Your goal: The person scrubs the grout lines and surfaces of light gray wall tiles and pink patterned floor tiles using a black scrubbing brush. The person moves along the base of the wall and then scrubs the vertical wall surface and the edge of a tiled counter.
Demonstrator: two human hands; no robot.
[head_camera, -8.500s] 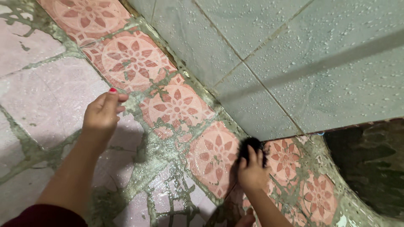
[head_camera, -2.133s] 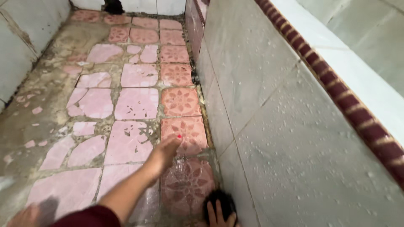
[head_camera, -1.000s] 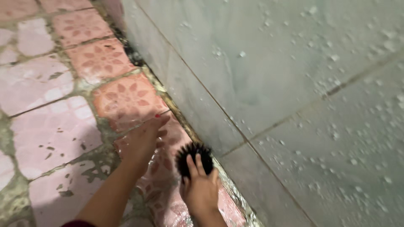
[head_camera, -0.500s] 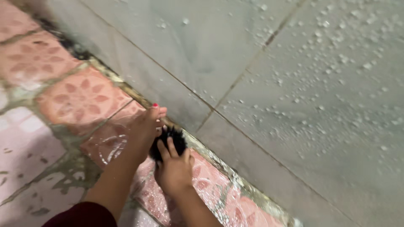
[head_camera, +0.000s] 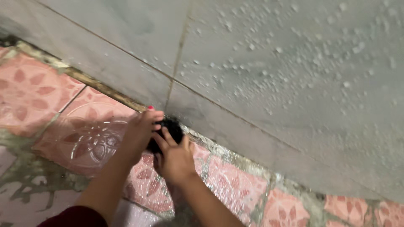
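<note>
Black bristles marked the principal item: one round scrubbing brush [head_camera: 170, 128], spiky, seen from the head view a little left of frame centre, pressed into the corner where floor met wall. No containers appeared in the view.

Position of brush: between the two hands, partly covered by both; only its upper part showed clear, touching the dirty joint [head_camera: 105, 90] at the foot of the wall.

Right hand [head_camera: 174, 157]: lower centre of frame, forearm rising from the bottom edge. Fingers spread over the near side of the brush and curled onto it, gripping it from behind. The hand was clamped on the brush.

Left hand [head_camera: 136, 134]: just left of the brush, arm entering from lower left, with a dark red sleeve [head_camera: 71, 216] at the bottom edge. Fingers extended, held together, tips reaching the brush's left side; one red-painted nail was visible. Whether the hand grasped the brush or only rested against it could not be told.

Surroundings: grey wall tiles [head_camera: 273, 63], filling the upper and right of frame, speckled with white droplets or foam. Pink floor tiles [head_camera: 29, 90] with a flower pattern, lower left and along the bottom, wet and glistening beneath the hands. Grey mortar [head_camera: 25, 168] in broad irregular seams at far left.
</note>
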